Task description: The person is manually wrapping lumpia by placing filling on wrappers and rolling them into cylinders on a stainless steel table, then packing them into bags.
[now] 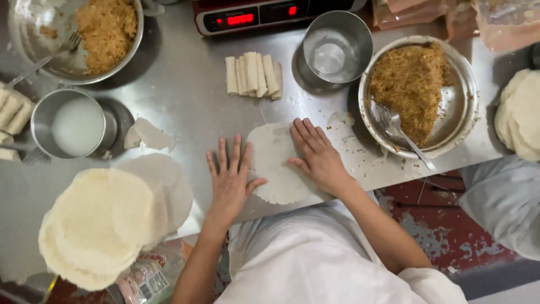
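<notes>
1. Subject item: a single round white wrapper sheet [275, 163] lies flat on the steel worktop [185, 84], at the near edge, directly in front of the person. It is close to circular, so no long axis can be stated.
2. Left hand [230, 180]: palm down, fingers spread and straight, gripping nothing. Its thumb and the inner edge of the palm rest on the sheet's left margin; the remaining fingers lie on bare steel. The sheet lies to this hand's right.
3. Right hand [316, 155]: flat, fingers extended and held together, pressed on the sheet's upper right margin, nothing clasped. The sheet lies to this hand's left and toward the person.
4. Governing relation: the sheet sits between the two hands, both in contact; the right hand covers more of it and is judged the nearer.
5. Beyond the sheet: a row of finished white rolls [253, 75], lying side by side with their long axes pointing away from the person.
6. Right of the sheet: a metal bowl of shredded brown filling [413, 90] with a fork [399, 132], and a steel cup [336, 48].
7. Left: a stack of wrapper sheets [107, 222] overhanging the worktop edge, and a cup of white liquid [70, 125].
</notes>
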